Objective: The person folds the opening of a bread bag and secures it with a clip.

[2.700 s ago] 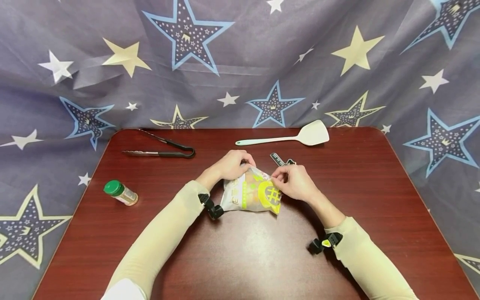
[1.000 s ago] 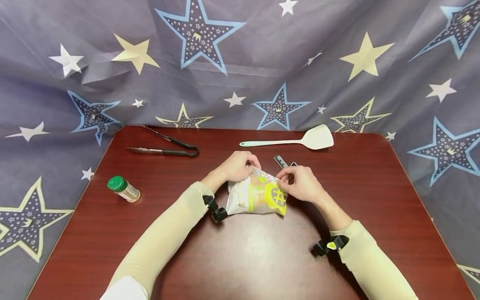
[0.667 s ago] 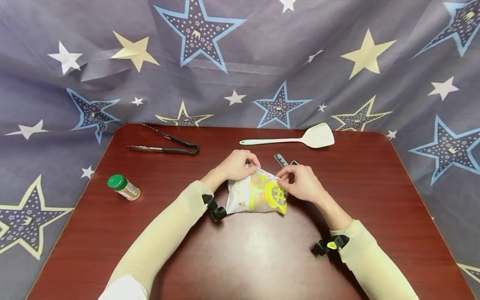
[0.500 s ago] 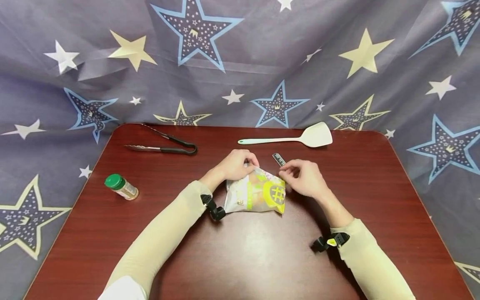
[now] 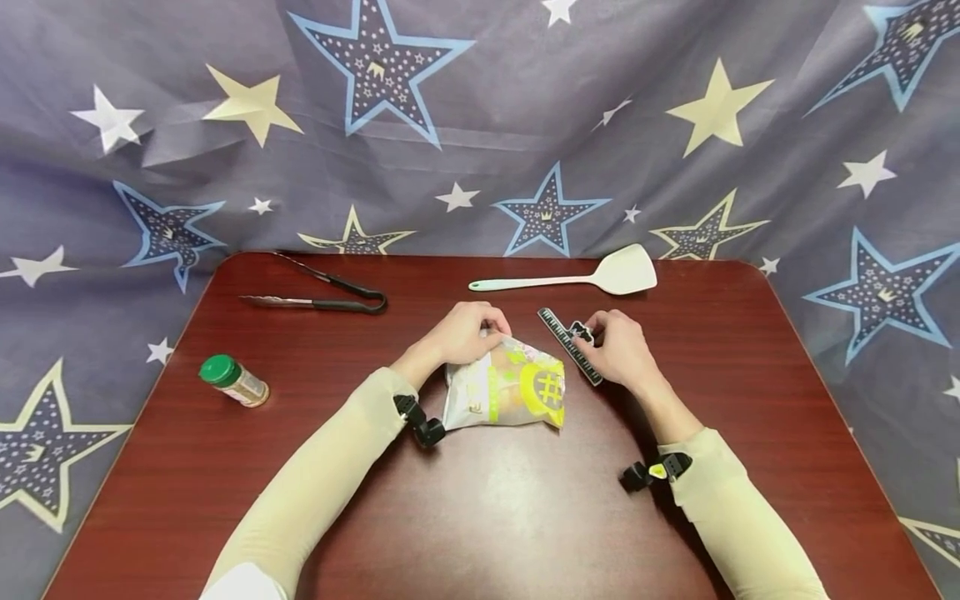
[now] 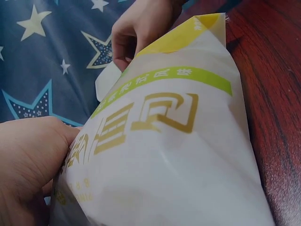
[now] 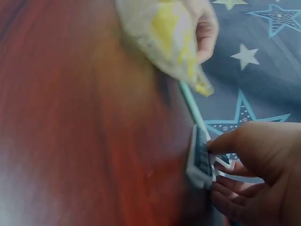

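A white, yellow and green plastic food bag lies on the table. My left hand pinches its folded top edge near the left corner; in the left wrist view the bag's printed white side fills the middle. To the right of the bag, my right hand holds a long clip with a piano-key pattern by its dark, white-edged grip. In the right wrist view the thumb and fingers are on either side of that grip, and the clip's bar shows end-on.
Behind the bag lies a pale spatula with a mint handle end. Black-handled tongs rest at the back left. A green-capped seasoning bottle lies on its side at the left. A star-patterned cloth hangs behind the table.
My right hand has let go of the bag's top edge, moved right and taken hold of the piano-key clip, turning more of it into view. My left hand stays on the bag.
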The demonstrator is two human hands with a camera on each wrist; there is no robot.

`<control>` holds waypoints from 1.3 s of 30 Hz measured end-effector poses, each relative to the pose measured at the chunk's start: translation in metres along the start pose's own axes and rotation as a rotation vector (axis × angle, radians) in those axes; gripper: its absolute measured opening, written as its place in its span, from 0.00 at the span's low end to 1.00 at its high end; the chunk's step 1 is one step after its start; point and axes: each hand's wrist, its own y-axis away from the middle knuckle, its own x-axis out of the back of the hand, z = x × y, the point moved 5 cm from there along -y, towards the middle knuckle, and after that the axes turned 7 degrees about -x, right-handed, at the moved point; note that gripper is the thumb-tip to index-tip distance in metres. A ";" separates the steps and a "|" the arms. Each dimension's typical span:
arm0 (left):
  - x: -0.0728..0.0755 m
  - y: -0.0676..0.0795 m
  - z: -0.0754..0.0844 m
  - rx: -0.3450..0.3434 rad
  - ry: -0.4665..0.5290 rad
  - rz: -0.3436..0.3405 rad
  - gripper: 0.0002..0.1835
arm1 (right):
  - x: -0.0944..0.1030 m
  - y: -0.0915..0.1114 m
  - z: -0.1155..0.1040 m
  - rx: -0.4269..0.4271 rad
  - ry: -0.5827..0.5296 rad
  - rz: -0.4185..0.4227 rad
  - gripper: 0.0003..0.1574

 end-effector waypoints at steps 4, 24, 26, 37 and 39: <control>-0.001 0.000 0.000 0.008 -0.001 -0.011 0.04 | 0.005 -0.001 0.001 -0.073 -0.079 -0.014 0.10; -0.003 0.000 -0.002 0.021 -0.008 -0.040 0.04 | 0.027 0.020 0.026 -0.301 -0.688 -0.312 0.21; -0.002 0.000 -0.003 0.024 -0.008 -0.037 0.04 | 0.027 0.022 0.029 -0.305 -0.687 -0.333 0.20; 0.000 -0.001 -0.003 0.014 -0.012 -0.028 0.04 | 0.022 0.028 0.036 -0.324 -0.795 -0.439 0.08; 0.001 -0.001 -0.003 0.014 -0.012 -0.027 0.04 | 0.022 0.028 0.036 -0.331 -0.805 -0.447 0.10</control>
